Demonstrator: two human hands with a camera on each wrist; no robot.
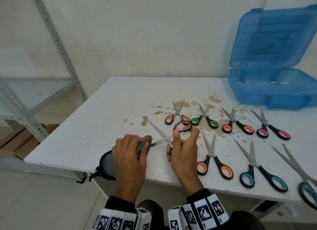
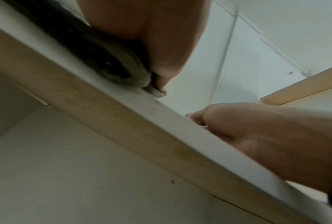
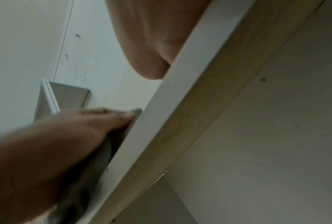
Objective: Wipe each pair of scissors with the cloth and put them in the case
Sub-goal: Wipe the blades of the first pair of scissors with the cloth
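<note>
A stained white table (image 1: 106, 109) stands against a plain white wall (image 1: 137, 32), with grey metal shelving (image 1: 20, 108) beside it.

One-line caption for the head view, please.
Left hand wipes a blade of the pink-handled scissors with the grey cloth; right hand holds them.

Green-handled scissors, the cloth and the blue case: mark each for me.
green-handled scissors (image 1: 203, 113), head view, on the pivot where the blades cross.
cloth (image 1: 143, 144), head view, on the grey fold under the fingers.
blue case (image 1: 274, 99), head view, on its front wall.
</note>
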